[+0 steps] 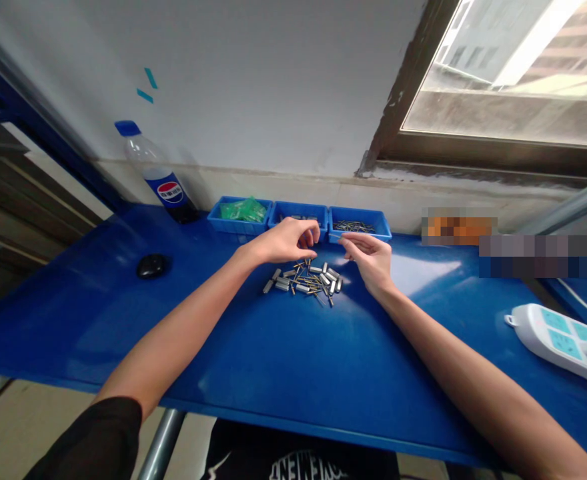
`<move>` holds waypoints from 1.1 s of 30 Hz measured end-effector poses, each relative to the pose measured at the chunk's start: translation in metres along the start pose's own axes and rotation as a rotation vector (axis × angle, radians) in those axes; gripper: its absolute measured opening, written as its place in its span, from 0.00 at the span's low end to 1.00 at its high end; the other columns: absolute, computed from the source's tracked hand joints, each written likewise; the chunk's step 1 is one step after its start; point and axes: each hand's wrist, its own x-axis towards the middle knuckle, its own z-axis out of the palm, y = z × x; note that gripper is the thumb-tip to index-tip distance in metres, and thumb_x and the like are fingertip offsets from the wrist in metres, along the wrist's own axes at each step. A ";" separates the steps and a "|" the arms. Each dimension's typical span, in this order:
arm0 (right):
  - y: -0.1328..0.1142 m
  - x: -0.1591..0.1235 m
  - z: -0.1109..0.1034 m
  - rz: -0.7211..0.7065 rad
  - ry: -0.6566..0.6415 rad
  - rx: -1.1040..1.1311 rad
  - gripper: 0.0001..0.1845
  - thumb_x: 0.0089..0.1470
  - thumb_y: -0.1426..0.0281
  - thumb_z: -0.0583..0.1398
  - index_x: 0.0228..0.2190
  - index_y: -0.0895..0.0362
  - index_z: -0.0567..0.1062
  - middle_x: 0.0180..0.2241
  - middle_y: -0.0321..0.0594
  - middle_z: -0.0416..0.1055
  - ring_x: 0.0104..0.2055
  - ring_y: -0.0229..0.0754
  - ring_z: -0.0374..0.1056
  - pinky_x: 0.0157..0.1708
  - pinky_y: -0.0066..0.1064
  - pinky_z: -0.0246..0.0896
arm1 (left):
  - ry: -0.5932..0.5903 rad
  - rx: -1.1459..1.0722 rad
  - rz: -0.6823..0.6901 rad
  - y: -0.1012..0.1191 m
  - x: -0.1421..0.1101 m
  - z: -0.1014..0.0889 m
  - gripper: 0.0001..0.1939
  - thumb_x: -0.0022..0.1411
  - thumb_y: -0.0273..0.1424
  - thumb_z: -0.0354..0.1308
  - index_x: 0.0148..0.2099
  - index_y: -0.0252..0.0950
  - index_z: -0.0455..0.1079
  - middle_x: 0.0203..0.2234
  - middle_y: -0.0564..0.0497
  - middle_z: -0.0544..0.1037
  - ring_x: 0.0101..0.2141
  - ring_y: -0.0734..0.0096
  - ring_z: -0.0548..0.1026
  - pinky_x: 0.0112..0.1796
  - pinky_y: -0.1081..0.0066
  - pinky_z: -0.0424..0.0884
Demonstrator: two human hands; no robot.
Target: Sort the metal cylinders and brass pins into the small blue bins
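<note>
A loose pile of silvery metal blocks and thin brass-coloured pins lies on the blue table. Just above the pile's far side, my left hand is open, its fingers curled and the thumb held apart from them. My right hand pinches a thin metal pin between thumb and fingertips, in front of the right blue bin. That bin contains many thin pins. The middle blue bin, partly behind my left hand, has small metal pieces in it.
A left blue bin with green packets completes the row along the wall. Left of it stands a Pepsi bottle. A black computer mouse lies nearer, and a white power strip is at the right.
</note>
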 end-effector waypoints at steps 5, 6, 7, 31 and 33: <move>0.005 0.002 -0.003 -0.026 0.077 -0.009 0.28 0.53 0.57 0.70 0.53 0.55 0.80 0.52 0.51 0.81 0.28 0.40 0.76 0.22 0.32 0.68 | -0.280 0.165 -0.063 -0.005 -0.003 -0.003 0.13 0.55 0.25 0.69 0.44 0.34 0.79 0.35 0.48 0.83 0.36 0.67 0.80 0.34 0.74 0.70; 0.005 0.002 -0.003 -0.028 0.062 -0.009 0.28 0.53 0.58 0.70 0.54 0.54 0.79 0.53 0.51 0.80 0.28 0.40 0.75 0.22 0.32 0.68 | -0.281 0.183 -0.067 -0.006 -0.002 -0.001 0.12 0.55 0.24 0.68 0.44 0.34 0.80 0.35 0.48 0.83 0.35 0.68 0.80 0.34 0.74 0.69; 0.005 0.001 -0.004 -0.031 0.053 -0.008 0.27 0.53 0.58 0.69 0.53 0.54 0.80 0.52 0.51 0.81 0.27 0.39 0.75 0.23 0.32 0.68 | -0.278 0.199 -0.067 -0.007 -0.002 0.001 0.11 0.55 0.22 0.67 0.43 0.34 0.80 0.35 0.48 0.84 0.35 0.68 0.79 0.33 0.74 0.69; -0.002 -0.001 -0.001 -0.017 -0.064 0.031 0.17 0.54 0.57 0.70 0.41 0.54 0.81 0.36 0.42 0.82 0.26 0.38 0.71 0.26 0.32 0.69 | 0.096 -0.085 0.092 -0.001 0.003 -0.001 0.14 0.61 0.22 0.60 0.48 0.33 0.80 0.35 0.47 0.84 0.36 0.69 0.81 0.40 0.71 0.75; -0.005 -0.003 0.000 -0.010 -0.101 0.029 0.17 0.53 0.56 0.70 0.40 0.54 0.81 0.35 0.41 0.82 0.26 0.38 0.72 0.27 0.32 0.70 | 0.141 -0.140 0.114 -0.001 0.004 0.002 0.14 0.61 0.24 0.60 0.48 0.34 0.81 0.36 0.47 0.85 0.37 0.69 0.82 0.41 0.70 0.77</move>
